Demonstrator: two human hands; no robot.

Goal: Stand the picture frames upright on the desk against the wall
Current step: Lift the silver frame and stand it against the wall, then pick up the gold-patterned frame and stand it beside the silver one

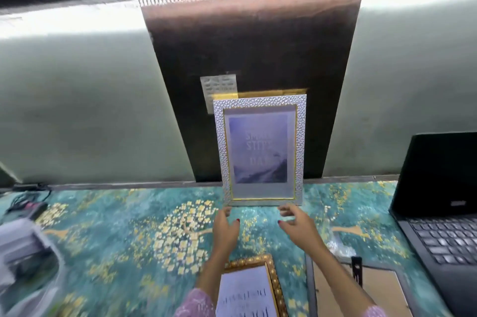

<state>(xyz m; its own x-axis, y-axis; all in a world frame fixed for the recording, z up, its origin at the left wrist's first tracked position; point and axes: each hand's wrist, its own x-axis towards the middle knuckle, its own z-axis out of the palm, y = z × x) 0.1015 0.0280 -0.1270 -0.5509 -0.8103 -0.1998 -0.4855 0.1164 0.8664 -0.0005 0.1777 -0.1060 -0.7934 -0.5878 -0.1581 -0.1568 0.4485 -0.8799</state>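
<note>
A silver textured picture frame point(260, 102) with a purple print stands upright on the desk, leaning against a dark wall panel point(253, 45). Behind its top edge a gold frame point(273, 92) peeks out. My left hand point(225, 229) and my right hand point(296, 226) hover just below the silver frame's bottom edge, fingers apart, holding nothing. A gold-bordered frame point(273, 278) lies flat face-up near the front edge between my forearms. Another frame point(356, 288) lies face-down at the front right, its black stand showing.
The desk wears a teal cloth with gold flowers point(129, 234). An open black laptop point(438, 200) stands at the right. A blurred grey object point(23, 252) sits at the left, with cables point(25, 203) behind it. A pale green wall point(77, 97) runs along the back.
</note>
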